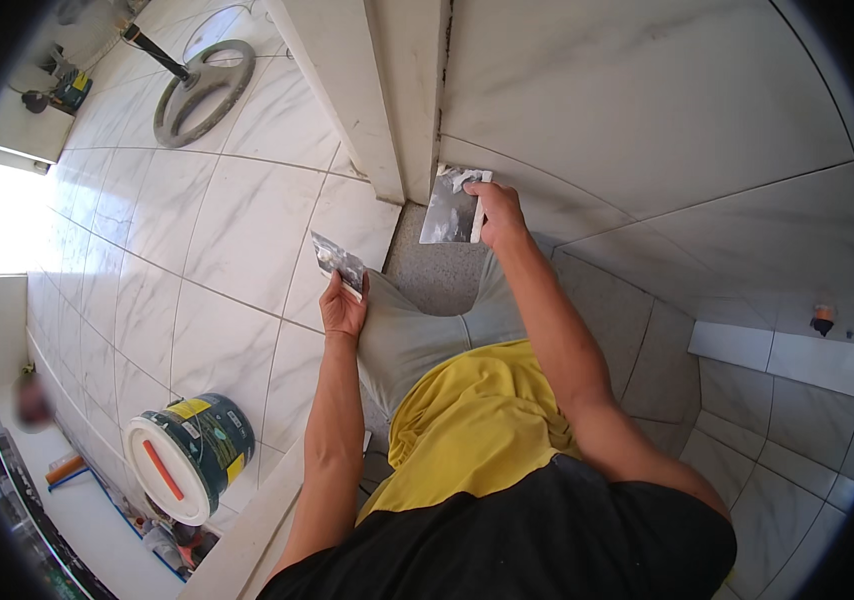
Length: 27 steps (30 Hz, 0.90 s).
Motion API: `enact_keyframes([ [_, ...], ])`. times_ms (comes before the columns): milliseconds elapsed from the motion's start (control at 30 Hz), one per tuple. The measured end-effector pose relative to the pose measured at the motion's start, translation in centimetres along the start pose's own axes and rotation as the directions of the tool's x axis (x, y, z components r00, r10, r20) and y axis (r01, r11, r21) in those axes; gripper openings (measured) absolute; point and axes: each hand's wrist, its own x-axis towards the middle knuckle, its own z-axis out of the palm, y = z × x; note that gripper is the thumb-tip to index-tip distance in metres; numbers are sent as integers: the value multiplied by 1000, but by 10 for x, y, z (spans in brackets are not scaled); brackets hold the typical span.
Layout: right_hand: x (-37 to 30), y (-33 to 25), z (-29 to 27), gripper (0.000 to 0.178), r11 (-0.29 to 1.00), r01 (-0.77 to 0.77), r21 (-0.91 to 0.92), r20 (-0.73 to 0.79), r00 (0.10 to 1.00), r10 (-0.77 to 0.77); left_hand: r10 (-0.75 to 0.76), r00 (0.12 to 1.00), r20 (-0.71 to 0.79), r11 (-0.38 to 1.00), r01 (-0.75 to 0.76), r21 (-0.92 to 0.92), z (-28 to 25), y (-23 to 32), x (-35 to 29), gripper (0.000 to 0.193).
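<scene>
Near the doorframe, right fingers clasping a smeared scraper, left fingers gripping a tilted blade

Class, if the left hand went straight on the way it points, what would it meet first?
Past the scraper it holds, the left hand would probably meet the pale door frame, though depth is unclear.

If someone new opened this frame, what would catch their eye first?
Probably the yellow-and-black shirt, large at lower centre. Above it, the right hand holds a white-smeared metal blade near a pale post, while the left hand holds a smaller-looking blade. At lower left sits a green bucket with a white lid bearing an orange-red strip.
</scene>
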Motion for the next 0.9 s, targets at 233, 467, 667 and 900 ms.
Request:
enact_keyframes([
  [233,27,17,0,12,997,-70,12,-18,997,70,-17,999,36,1000,18,-24,-1,-1,0,20],
  [467,27,11,8,17,988,-103,114,-11,994,105,-14,1000,11,1000,14,-20,1,-3,2,19],
  [667,5,5,9,17,994,-73,78,-5,997,74,-1,1000,9,999,1,-38,-6,3,-1,19],
  [900,19,30,-9,13,990,-29,-135,-57,998,21,-18,1000,17,999,18,-36,0,-1,2,19],
])
